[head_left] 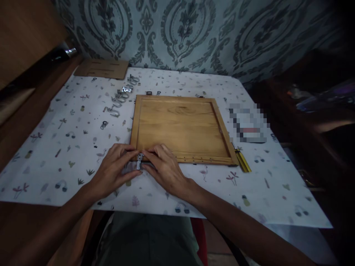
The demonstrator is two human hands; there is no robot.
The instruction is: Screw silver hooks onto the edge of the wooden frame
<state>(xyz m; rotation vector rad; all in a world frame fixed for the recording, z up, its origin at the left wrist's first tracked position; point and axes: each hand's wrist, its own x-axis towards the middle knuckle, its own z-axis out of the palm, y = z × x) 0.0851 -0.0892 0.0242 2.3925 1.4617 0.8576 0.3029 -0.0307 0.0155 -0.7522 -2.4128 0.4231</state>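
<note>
A shallow wooden framed panel lies flat on the table, with small dark holes along its near edge. At its near left corner, a small silvery metal fitting is pinched between the fingertips of both hands. My left hand closes on the fitting from the left, thumb low and fingers at the corner. From the right, my right hand grips it too, its fingers over the frame's edge. Whether the fitting is fastened to the wood cannot be seen. Several similar metal fittings lie in a row beyond the panel's left side.
A yellow-handled screwdriver lies by the panel's right corner, near a blurred-out object. Brown cardboard rests at the back left. The patterned tablecloth covers the table, which meets a wallpapered wall.
</note>
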